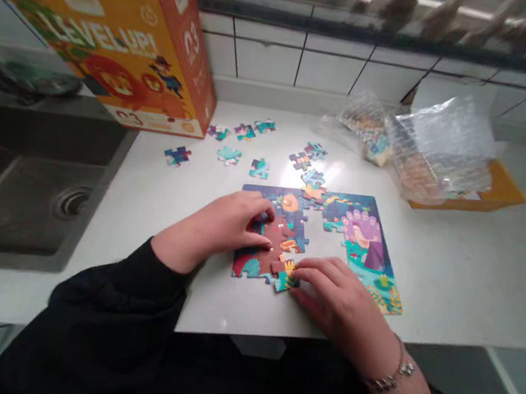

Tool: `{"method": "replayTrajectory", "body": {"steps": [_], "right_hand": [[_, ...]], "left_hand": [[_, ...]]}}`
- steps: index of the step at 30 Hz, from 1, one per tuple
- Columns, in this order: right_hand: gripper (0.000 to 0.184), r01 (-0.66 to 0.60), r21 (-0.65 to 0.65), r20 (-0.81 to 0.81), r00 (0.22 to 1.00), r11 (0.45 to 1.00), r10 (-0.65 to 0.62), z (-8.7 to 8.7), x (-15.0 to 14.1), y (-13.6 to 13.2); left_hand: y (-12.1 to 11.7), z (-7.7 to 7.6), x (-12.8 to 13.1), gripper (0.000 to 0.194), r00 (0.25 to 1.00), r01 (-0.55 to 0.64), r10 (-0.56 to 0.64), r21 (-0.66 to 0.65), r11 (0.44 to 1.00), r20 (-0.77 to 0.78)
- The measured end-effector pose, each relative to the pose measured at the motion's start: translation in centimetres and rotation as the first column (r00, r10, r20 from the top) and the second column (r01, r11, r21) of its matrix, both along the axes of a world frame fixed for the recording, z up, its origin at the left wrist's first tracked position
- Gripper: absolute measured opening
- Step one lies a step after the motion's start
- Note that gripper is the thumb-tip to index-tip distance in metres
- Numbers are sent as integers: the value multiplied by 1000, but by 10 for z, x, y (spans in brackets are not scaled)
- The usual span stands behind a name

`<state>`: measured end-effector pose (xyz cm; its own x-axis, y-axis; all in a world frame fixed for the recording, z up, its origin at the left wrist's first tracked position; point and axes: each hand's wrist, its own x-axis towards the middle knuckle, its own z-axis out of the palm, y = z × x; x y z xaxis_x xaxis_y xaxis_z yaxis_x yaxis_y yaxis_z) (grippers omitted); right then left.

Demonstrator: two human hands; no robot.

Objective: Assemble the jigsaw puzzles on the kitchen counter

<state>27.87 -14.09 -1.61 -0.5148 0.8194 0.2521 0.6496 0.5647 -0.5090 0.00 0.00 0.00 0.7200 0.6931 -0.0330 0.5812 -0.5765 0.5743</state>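
My right hand [334,298] pinches a puzzle piece [284,279] with a yellow coral print, at the lower edge of the left puzzle section [280,233]. The piece sits slightly askew; whether it interlocks I cannot tell. My left hand [239,223] rests on that section's left side, thumb and forefinger apart, with its other fingers partly hidden. To the right lies another joined section [367,247] with a purple shell-like shape. A gap of bare counter separates the two sections lower down. A loose orange-and-brown piece [313,193] lies at the top of the gap.
Several loose pieces [228,155] lie behind the puzzle. An orange "Level Up!" box [94,30] stands at the back left, beside a dark sink [20,185]. Clear plastic packaging [443,149] covers an orange tray-like box [498,191] at the back right.
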Motion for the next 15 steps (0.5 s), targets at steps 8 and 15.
{"method": "replayTrajectory", "body": {"steps": [8, 15], "right_hand": [[11, 46, 61, 39, 998, 997, -49, -5, -2, -18], [29, 82, 38, -19, 996, 996, -82, -14, -8, -16]], "left_hand": [[-2, 1, 4, 41, 1000, -23, 23, -5, 1000, -19], [-2, 1, 5, 43, 999, -25, 25, -1, 1000, -40]]}}
